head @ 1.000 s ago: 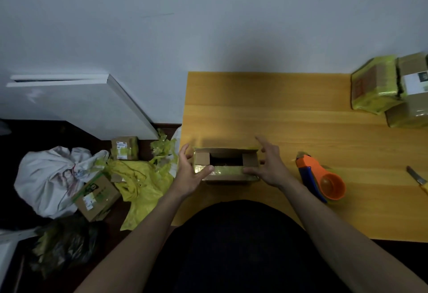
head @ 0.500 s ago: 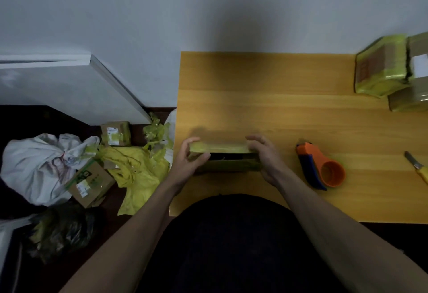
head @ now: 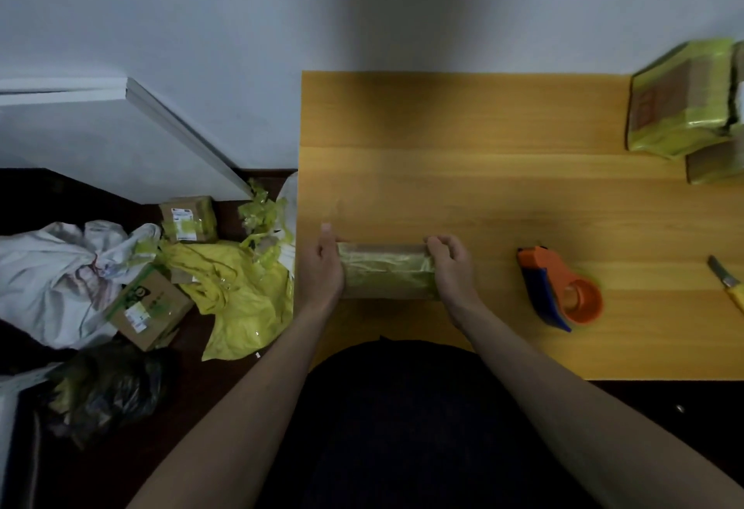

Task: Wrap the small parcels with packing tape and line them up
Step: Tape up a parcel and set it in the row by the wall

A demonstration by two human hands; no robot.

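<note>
I hold the small parcel [head: 387, 272] between my two hands, its long axis running straight across from one palm to the other, flat on the wooden table [head: 483, 194]. My left hand [head: 322, 267] presses its left end; my right hand [head: 453, 269] clamps the right end, fingers curled over the top. The tape dispenser [head: 557, 291] lies well off beyond my right hand.

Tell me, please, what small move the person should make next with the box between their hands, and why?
Probably the right hand should let go and reach for the tape dispenser lying just to its right, while the left hand steadies the small box. The box sits closed on the table, pressed at both ends, so taping seems next.
</note>
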